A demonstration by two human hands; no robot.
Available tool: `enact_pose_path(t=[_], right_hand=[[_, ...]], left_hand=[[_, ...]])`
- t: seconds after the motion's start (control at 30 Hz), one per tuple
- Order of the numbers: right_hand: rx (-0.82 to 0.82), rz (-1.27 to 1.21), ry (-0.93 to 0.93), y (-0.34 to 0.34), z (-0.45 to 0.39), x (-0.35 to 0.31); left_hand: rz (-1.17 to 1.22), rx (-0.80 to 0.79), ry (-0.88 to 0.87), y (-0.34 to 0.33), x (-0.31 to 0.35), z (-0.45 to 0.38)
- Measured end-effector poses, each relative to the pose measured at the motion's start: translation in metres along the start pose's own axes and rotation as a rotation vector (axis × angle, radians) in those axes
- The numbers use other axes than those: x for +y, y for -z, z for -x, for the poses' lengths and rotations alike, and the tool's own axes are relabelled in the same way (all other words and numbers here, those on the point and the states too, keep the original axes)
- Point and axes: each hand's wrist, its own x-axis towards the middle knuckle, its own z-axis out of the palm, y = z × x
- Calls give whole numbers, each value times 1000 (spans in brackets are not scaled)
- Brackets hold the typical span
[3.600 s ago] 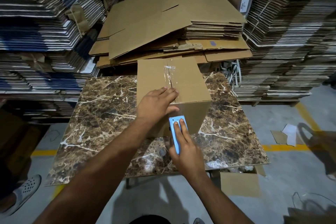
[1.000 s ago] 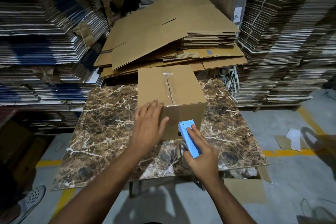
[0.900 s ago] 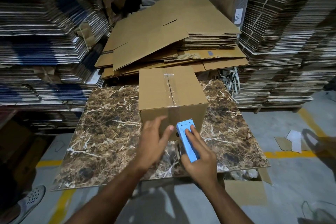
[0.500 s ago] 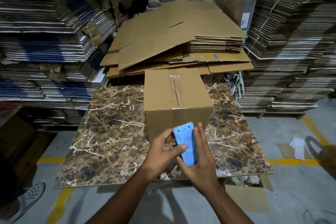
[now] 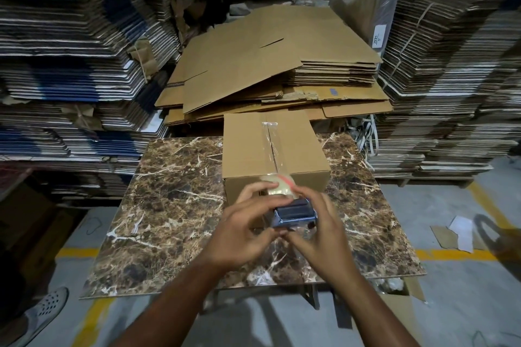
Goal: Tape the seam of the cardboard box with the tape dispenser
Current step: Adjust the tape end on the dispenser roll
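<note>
A closed cardboard box [image 5: 248,146] stands on the brown marble table [image 5: 174,205], with a strip of clear tape [image 5: 272,146] running along its top seam toward me. In front of the box's near face I hold the blue tape dispenser [image 5: 294,214] with both hands, lifted above the table and turned over. Its roll of clear tape [image 5: 279,187] points away from me. My left hand [image 5: 245,231] grips the dispenser's left side. My right hand [image 5: 321,234] grips its right side. Neither hand touches the box.
Flattened cardboard sheets [image 5: 267,65] lie piled behind the table. Tall bundles of flat cartons [image 5: 70,51] rise on the left, and another carton stack [image 5: 451,79] on the right. A sandalled foot [image 5: 42,310] shows at the lower left on the concrete floor. Paper scraps [image 5: 459,234] lie at the right.
My left hand has left the box and joined my right hand on the dispenser. The dispenser came off the box's front face and has been turned roll-outward.
</note>
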Motion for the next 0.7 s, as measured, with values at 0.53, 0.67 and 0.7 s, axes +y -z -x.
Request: enact_pose_path(t=[0.53,0.67,0.7], right_hand=[[147,168,242,-1,-110,16],[89,237,285,-12,-142,32],[81,246,280,-16,-148,37]], left_hand=[[260,156,500,16,-21,-58],[366,227,547,13,-36,-83],[339,255,547,12,-41,-87]])
